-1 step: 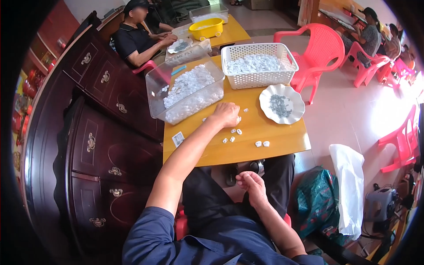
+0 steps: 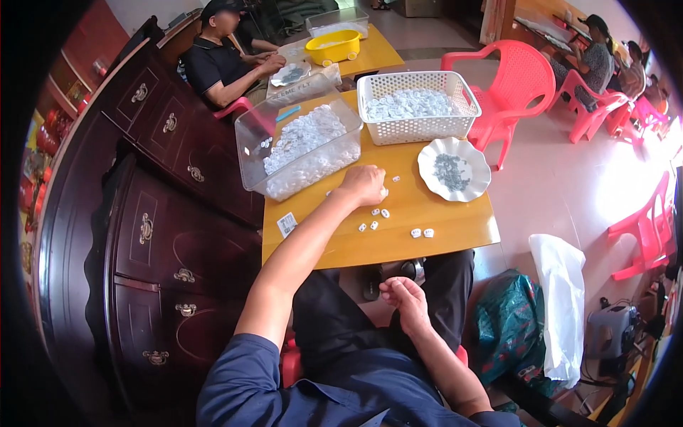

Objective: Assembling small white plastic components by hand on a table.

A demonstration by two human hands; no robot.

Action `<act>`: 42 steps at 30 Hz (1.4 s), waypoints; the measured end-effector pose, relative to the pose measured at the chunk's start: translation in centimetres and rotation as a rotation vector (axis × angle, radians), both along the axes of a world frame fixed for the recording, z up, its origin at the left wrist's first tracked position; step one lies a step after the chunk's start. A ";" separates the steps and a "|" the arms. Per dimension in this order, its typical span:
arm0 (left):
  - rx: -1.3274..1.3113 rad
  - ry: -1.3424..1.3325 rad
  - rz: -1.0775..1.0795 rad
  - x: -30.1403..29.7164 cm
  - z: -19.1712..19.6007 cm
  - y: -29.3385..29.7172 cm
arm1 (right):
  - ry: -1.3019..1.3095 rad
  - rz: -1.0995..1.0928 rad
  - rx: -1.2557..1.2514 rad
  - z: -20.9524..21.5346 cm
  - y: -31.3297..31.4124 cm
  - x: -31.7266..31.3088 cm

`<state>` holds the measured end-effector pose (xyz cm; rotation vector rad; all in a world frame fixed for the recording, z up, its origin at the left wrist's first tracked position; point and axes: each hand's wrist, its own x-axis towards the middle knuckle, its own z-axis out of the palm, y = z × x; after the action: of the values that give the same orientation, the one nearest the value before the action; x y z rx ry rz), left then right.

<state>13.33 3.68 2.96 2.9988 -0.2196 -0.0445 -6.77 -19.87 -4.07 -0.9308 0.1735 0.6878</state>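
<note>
While I compare this view with the one before, I find nothing has shifted: both are of the same instant, and every hand and piece sits where it did. My left hand [image 2: 364,185] rests knuckles-up on the yellow counter [image 2: 455,231], curled into a loose fist, fingers together; whether they pinch a piece underneath I cannot tell. Just to its right and a little nearer me lie the small white pieces [image 2: 378,213], scattered loose on the counter, with two more [image 2: 422,233] set apart toward the right edge. My right hand [image 2: 404,295] is down below the counter edge, over my lap on the dark trousers, fingers curled together with the tips drawn in; I cannot see anything held in it.

Just beyond the left hand stands a clear plastic tub [image 2: 302,146] heaped with white pieces, tilted a little across the counter's far left. Beside it at the far right stands a white perforated basket [image 2: 418,107], also full of pale pieces. Near the right edge sits a white scalloped plate [image 2: 454,169] carrying small grey bits. A small printed tag [image 2: 287,224] lies at the near left corner.

Past the counter another person in a dark shirt sits at a second counter with a yellow bowl [image 2: 332,46]. Red plastic chairs [image 2: 516,89] stand to the right, a dark wooden cabinet [image 2: 153,235] to the left
</note>
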 end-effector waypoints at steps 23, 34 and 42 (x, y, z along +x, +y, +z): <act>-0.917 -0.411 -0.074 -25.0 -0.4 -5.2 | 0.023 0.290 0.326 1.3 1.2 -1.7; -1.101 -0.480 0.011 -26.9 0.2 -3.8 | -0.232 0.257 0.112 2.3 2.7 -0.7; -1.266 -0.525 0.210 -26.7 -2.2 -2.3 | -1.091 0.107 -0.800 5.9 6.1 4.3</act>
<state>-13.40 1.42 0.75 1.6968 0.0353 0.6409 -2.43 -13.80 1.85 -1.9695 -0.6224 0.1012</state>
